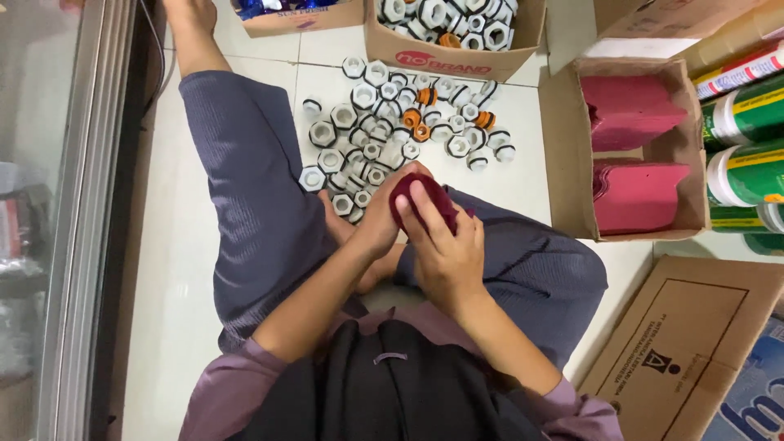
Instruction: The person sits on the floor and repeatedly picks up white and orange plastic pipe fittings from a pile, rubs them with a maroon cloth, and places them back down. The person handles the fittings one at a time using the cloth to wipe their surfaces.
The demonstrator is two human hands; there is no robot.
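I sit cross-legged on a white tiled floor [171, 269]. Both my hands meet over my lap around a dark red, rounded soft piece [426, 200]. My left hand [382, 214] cups it from the left side. My right hand [445, 245] lies over it with fingers stretched across its top. Just beyond my hands, a pile of several white hexagonal plastic fittings [384, 131] with black rings lies on the floor, a few orange ones [418, 122] mixed in.
A cardboard box [457, 59] of more white fittings stands at the far side. To the right, an open box [686, 163] holds stacks of dark red sheets [635, 194]. Green and white rolls [747, 147] and flat cartons [678, 343] lie at the right. A glass door frame [82, 204] runs along the left.
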